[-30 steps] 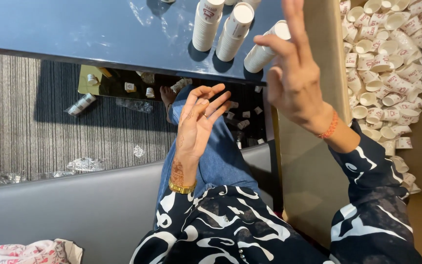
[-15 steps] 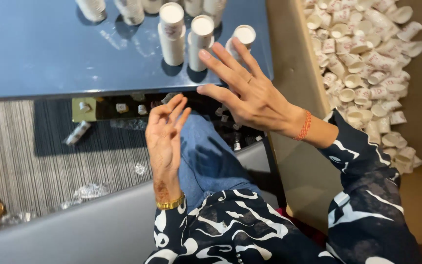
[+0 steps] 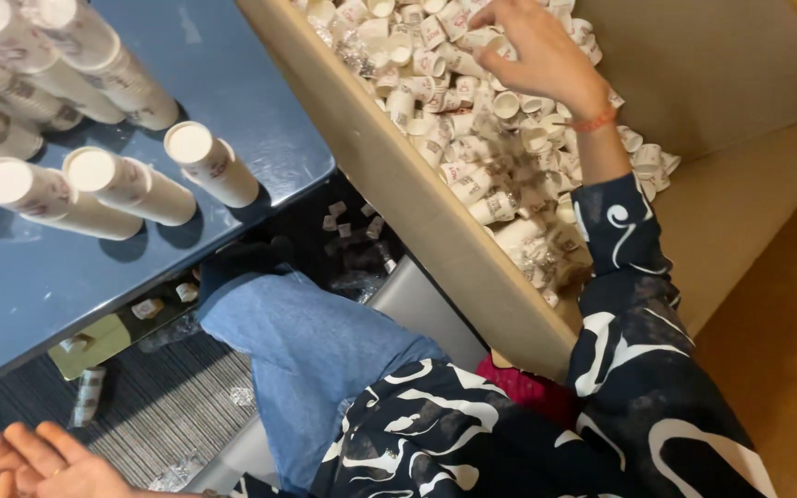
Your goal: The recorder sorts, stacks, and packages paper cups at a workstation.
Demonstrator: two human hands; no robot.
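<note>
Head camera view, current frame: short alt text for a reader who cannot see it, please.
The person's right hand reaches into a big cardboard box full of loose paper cups. The left hand rests open, low near the lap. Stacks of cups lie on a blue table.

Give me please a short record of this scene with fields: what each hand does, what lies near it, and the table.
right hand: right hand reaches into the cardboard box, fingers spread over loose paper cups; no cup visibly grasped
left hand: left hand open, palm up, empty, low above the striped floor
table: blue table bears stacks of paper cups
clothing: patterned dark sleeve, blue trousers
</note>
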